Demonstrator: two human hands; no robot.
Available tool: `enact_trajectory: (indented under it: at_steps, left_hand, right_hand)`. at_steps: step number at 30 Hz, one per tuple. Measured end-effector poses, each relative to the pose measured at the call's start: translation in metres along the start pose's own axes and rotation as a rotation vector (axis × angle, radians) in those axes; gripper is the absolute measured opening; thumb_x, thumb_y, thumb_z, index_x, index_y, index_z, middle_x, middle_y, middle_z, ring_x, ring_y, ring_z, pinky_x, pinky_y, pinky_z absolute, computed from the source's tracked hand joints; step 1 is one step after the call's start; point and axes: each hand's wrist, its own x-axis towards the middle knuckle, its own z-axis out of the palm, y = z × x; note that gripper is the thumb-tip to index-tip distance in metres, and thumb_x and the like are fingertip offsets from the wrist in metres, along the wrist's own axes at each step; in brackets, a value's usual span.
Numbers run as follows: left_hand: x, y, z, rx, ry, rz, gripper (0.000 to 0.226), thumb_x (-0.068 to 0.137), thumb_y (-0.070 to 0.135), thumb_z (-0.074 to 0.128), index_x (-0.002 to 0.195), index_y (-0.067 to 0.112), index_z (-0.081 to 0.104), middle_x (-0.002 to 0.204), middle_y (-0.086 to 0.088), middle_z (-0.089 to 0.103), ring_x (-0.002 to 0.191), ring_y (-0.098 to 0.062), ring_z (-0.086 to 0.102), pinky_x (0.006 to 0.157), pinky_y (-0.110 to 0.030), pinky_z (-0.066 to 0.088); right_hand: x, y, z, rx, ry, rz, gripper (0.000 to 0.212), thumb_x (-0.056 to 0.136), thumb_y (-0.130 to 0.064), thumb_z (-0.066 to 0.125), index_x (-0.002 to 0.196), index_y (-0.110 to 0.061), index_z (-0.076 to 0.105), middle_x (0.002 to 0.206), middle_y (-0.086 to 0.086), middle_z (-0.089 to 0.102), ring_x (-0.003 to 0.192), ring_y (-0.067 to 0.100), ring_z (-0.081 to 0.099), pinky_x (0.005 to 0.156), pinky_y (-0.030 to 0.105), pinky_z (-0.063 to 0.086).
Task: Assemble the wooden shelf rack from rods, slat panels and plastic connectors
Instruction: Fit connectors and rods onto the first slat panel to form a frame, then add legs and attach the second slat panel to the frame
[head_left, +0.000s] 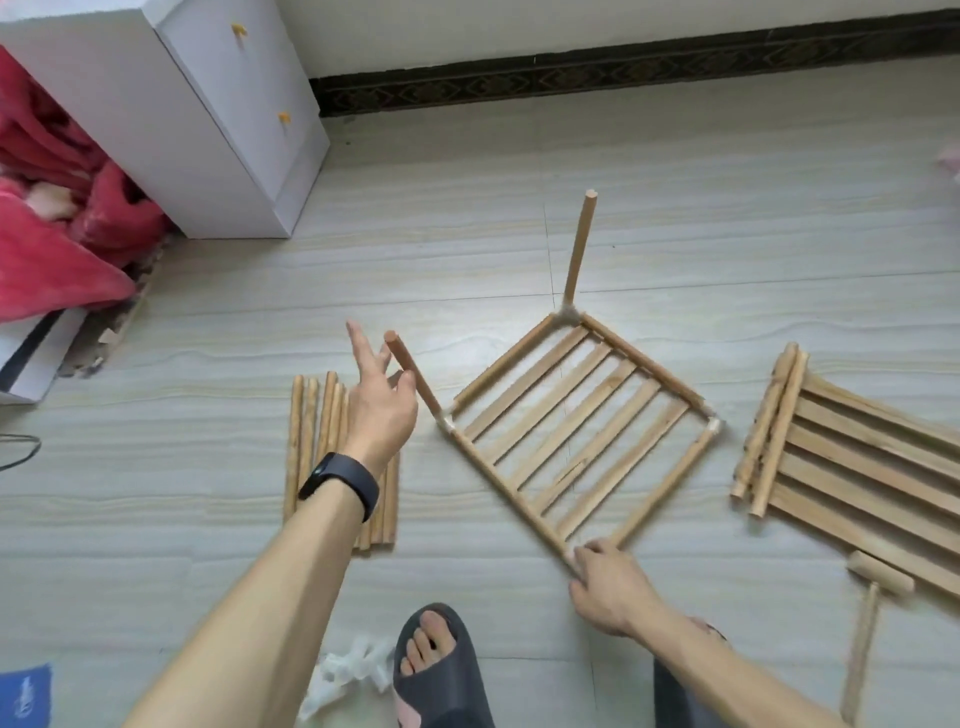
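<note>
A square slat shelf frame lies flat on the floor, turned like a diamond. Two upright rods stand in its corner connectors: one at the far corner, one leaning at the left corner. My left hand hovers beside the left upright rod with fingers spread, thumb close to the rod. My right hand grips the near corner of the frame, covering the connector there. A white connector shows at the right corner. A bundle of loose rods lies partly under my left forearm.
A second slat panel with two rods lies at right, a wooden mallet before it. Loose white plastic connectors sit by my slippered foot. A white cabinet and red blanket stand at far left.
</note>
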Motion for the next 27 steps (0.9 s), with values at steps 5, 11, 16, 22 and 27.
enact_trajectory:
  at_steps: [5,11,16,22,27]
  left_hand:
    - [-0.026,-0.049,0.034,0.219,-0.318,-0.134,0.087,0.100,0.031,0.060,0.162,0.030,-0.002,0.169,-0.006,0.008,0.154,-0.025,0.017,0.122,-0.041,0.020]
    - [-0.086,-0.116,0.076,0.779,-0.801,-0.155,0.070,0.101,0.036,0.054,0.160,0.025,0.018,0.169,-0.012,-0.007,0.155,-0.030,0.013,0.120,-0.040,0.028]
    - [-0.086,-0.132,0.078,0.981,-0.642,0.125,0.055,0.100,0.011,0.047,0.151,0.027,0.035,0.166,0.000,0.024,0.138,-0.028,0.039,0.103,-0.040,0.042]
    - [-0.067,-0.145,0.067,1.108,-0.519,0.250,0.057,0.105,0.016,0.047,0.151,0.045,0.032,0.170,-0.007,0.001,0.155,-0.033,0.005,0.124,-0.048,0.014]
    - [-0.073,-0.147,0.079,0.946,-0.553,0.064,0.065,0.103,0.005,0.044,0.150,0.049,0.034,0.169,-0.011,-0.002,0.139,-0.031,0.045,0.099,-0.038,0.049]
  right_hand:
    - [0.014,-0.022,-0.022,0.306,0.072,-0.146,0.044,0.096,-0.018,0.050,0.139,-0.022,0.060,0.148,-0.001,0.054,0.136,0.018,0.049,0.115,0.027,0.035]
    - [0.029,0.025,-0.034,-0.396,-0.010,-0.058,0.073,0.095,-0.067,0.044,0.158,-0.049,0.012,0.170,0.002,-0.012,0.155,0.036,-0.009,0.123,0.060,0.005]
    - [0.036,0.044,-0.026,-0.484,0.115,-0.063,0.062,0.104,-0.050,0.039,0.159,-0.046,0.009,0.171,0.004,-0.004,0.154,0.039,-0.005,0.123,0.058,0.012]
    - [0.052,0.040,-0.036,-0.305,0.195,0.042,0.065,0.102,-0.047,0.040,0.160,-0.030,0.015,0.171,0.004,-0.001,0.156,0.037,0.002,0.125,0.053,0.011]
    - [0.059,0.029,-0.018,-0.360,0.099,0.009,0.086,0.095,-0.074,0.030,0.158,-0.039,-0.016,0.167,0.005,-0.020,0.152,0.049,-0.010,0.121,0.063,0.010]
